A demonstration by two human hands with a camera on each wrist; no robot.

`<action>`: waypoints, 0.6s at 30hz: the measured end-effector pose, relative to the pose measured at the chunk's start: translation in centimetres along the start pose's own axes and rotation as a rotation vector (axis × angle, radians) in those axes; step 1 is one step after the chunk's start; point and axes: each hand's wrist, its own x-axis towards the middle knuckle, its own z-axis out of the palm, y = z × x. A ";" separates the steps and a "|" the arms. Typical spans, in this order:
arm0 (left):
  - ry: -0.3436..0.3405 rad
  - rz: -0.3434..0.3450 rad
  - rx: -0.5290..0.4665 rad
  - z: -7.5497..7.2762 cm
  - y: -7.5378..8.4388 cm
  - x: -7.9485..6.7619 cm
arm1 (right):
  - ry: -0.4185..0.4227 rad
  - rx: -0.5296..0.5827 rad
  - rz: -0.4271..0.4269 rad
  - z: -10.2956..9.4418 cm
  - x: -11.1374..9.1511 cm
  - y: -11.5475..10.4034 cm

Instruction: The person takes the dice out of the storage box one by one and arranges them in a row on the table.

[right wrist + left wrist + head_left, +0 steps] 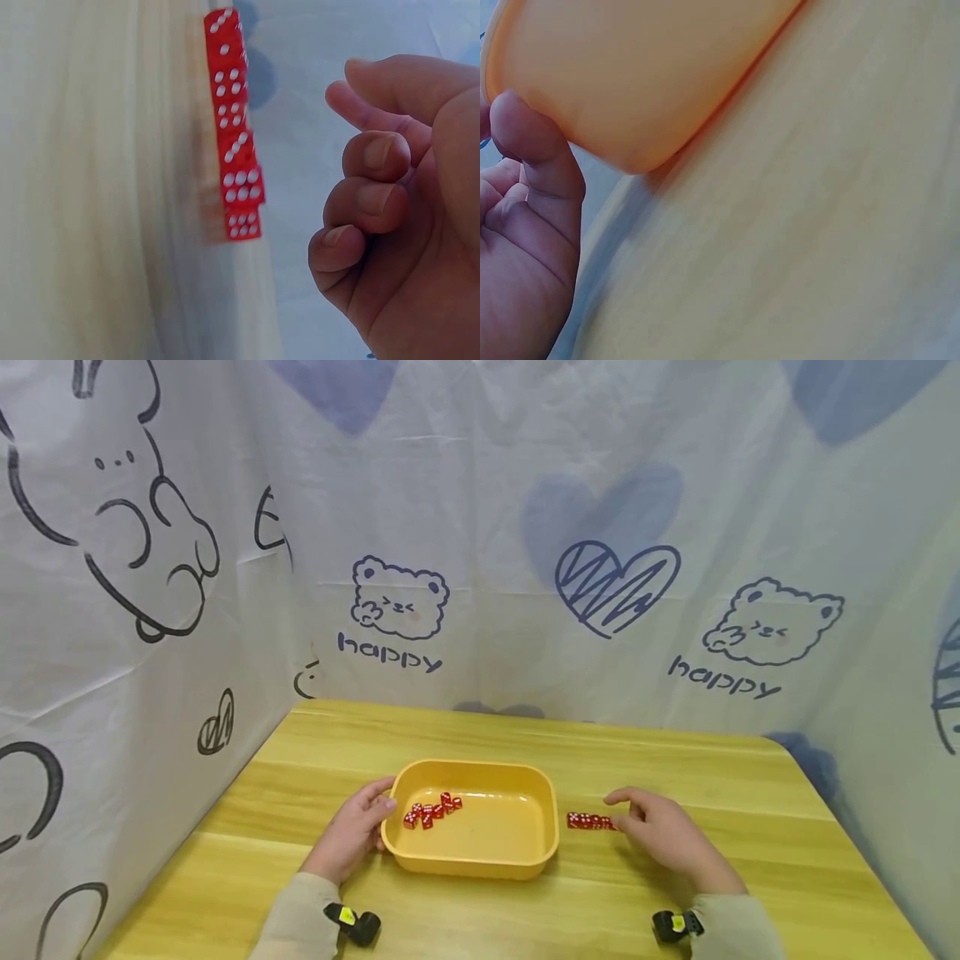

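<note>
A yellow plastic basin stands on the table with several red dice lying loose in its left half. My left hand grips the basin's left rim, thumb on the edge and fingers around the outside. To the right of the basin, several more red dice with white pips form a straight row on the table. My right hand is beside the right end of this row. In the right wrist view its thumb and index finger stand apart with nothing between them, and the other fingers curl loosely.
The wood-grain table reaches back to a white curtain printed with bears and hearts. Curtain also hangs along the left and right sides. A small black camera is strapped to each wrist.
</note>
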 end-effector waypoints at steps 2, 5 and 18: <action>0.003 -0.003 -0.001 -0.1 -0.1 0.0 | 0.001 -0.003 -0.017 0.2 0.0 -0.5; 0.004 -0.004 -0.003 -0.1 -0.2 0.0 | -0.003 -0.015 -0.042 0.6 0.1 -1.1; 0.001 0.003 -0.010 -0.2 -0.3 0.3 | -0.045 -0.059 -0.186 2.1 0.2 -4.2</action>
